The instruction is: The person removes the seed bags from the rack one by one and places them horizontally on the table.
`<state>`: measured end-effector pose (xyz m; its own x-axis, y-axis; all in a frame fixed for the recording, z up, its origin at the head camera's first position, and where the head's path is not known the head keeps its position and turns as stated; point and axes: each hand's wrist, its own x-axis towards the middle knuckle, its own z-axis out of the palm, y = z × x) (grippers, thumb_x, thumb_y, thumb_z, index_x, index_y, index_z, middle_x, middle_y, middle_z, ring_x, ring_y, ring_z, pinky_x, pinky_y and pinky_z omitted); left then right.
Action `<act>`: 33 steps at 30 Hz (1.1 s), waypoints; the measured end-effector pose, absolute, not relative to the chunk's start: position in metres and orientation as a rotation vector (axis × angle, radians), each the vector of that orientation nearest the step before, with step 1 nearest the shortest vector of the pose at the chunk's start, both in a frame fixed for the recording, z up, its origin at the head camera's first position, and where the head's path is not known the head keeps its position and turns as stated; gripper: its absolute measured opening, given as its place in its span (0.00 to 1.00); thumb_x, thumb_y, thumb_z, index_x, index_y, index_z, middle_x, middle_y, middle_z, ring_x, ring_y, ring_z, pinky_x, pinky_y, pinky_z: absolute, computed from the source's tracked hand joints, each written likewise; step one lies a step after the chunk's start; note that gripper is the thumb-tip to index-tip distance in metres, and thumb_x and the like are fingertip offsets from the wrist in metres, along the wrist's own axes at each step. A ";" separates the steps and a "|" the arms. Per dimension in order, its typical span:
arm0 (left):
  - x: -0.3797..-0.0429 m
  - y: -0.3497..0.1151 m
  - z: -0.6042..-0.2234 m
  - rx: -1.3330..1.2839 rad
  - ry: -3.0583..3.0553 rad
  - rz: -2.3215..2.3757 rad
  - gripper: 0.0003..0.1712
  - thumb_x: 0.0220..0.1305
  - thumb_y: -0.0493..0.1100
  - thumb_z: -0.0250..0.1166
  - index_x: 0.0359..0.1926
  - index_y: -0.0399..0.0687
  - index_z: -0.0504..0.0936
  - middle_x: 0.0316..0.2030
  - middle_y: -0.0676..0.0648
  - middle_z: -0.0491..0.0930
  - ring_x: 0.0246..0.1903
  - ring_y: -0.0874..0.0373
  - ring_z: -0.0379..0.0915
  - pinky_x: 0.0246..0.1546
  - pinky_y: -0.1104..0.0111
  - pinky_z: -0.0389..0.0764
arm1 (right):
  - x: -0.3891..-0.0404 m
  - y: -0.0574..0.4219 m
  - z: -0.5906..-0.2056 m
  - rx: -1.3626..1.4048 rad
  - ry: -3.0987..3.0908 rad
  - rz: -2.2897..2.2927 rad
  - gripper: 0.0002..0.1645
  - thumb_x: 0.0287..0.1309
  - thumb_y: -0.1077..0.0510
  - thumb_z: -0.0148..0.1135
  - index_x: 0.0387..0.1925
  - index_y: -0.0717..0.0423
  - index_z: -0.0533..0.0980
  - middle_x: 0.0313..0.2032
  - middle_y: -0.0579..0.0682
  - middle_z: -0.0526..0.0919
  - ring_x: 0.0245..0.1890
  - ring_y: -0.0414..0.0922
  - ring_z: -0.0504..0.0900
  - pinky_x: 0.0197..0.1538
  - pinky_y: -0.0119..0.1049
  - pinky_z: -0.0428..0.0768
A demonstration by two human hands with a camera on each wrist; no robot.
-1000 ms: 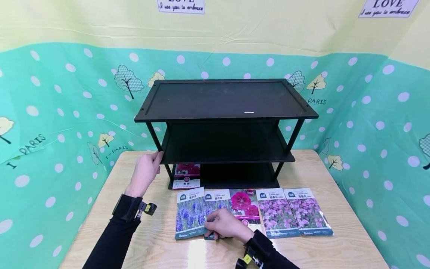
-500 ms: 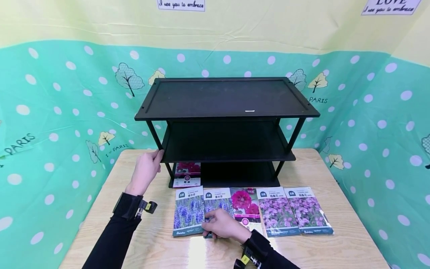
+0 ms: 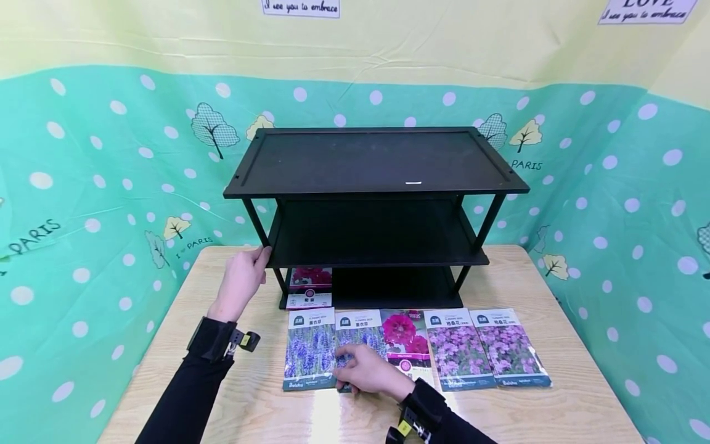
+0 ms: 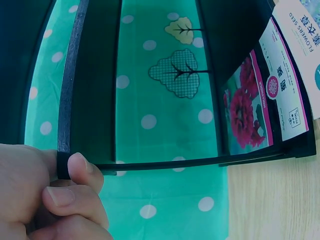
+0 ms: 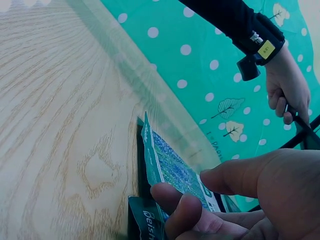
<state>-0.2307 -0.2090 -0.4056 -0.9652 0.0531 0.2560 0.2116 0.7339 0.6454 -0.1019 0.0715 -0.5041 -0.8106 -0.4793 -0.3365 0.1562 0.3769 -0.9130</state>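
My left hand (image 3: 240,280) grips the front left post (image 4: 70,90) of a black three-tier shelf rack (image 3: 377,163), at the middle shelf's corner. My right hand (image 3: 368,370) is low over a lavender seed packet (image 3: 357,336), covering its lower part. In the right wrist view, a gap shows between thumb and index finger, and the fingertips (image 5: 165,195) are right at the edge of the leftmost lavender seed packet (image 5: 172,162). That leftmost packet lies flat in the head view. On the bottom shelf, at its left end, is a hollyhock seed packet (image 3: 309,290).
Right of my right hand lie a hollyhock packet (image 3: 405,336) and two pink-flowered packets, one beside the other (image 3: 457,351), in a row before the rack. The wooden table (image 3: 577,394) meets a dotted green cloth wall (image 3: 621,216) behind and at the sides.
The leftmost lavender packet has shifted slightly left and straightened. My right hand has moved a little left with it, then stayed. My left hand keeps its grip on the post.
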 end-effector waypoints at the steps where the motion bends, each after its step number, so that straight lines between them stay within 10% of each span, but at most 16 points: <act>1: -0.231 -0.209 -0.406 -0.212 -2.714 -1.052 0.24 0.83 0.51 0.48 0.35 0.43 0.83 0.14 0.48 0.74 0.12 0.54 0.64 0.14 0.65 0.63 | -0.102 0.072 -0.504 -0.276 2.074 -1.459 0.30 0.67 0.60 0.66 0.66 0.67 0.70 0.28 0.55 0.88 0.15 0.40 0.73 0.21 0.29 0.71; 14: -0.231 -0.209 -0.407 -0.198 -2.725 -1.063 0.24 0.83 0.51 0.47 0.37 0.43 0.83 0.15 0.47 0.74 0.13 0.54 0.65 0.14 0.65 0.63 | -0.111 0.084 -0.499 -0.328 2.196 -1.405 0.26 0.67 0.57 0.67 0.62 0.66 0.75 0.32 0.54 0.88 0.25 0.49 0.82 0.27 0.33 0.77; 33: -0.231 -0.209 -0.406 -0.191 -2.726 -1.076 0.25 0.83 0.52 0.47 0.41 0.42 0.84 0.16 0.47 0.75 0.15 0.55 0.66 0.14 0.65 0.63 | -0.138 0.098 -0.482 -0.387 2.578 -1.292 0.24 0.68 0.51 0.66 0.59 0.61 0.79 0.37 0.46 0.88 0.30 0.37 0.80 0.35 0.32 0.79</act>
<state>-0.2309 -0.2091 -0.4059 -0.9708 0.0452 0.2355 0.1938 0.7259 0.6599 -0.1375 0.0977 -0.4823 -0.9382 -0.3350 -0.0872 -0.1306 0.5759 -0.8070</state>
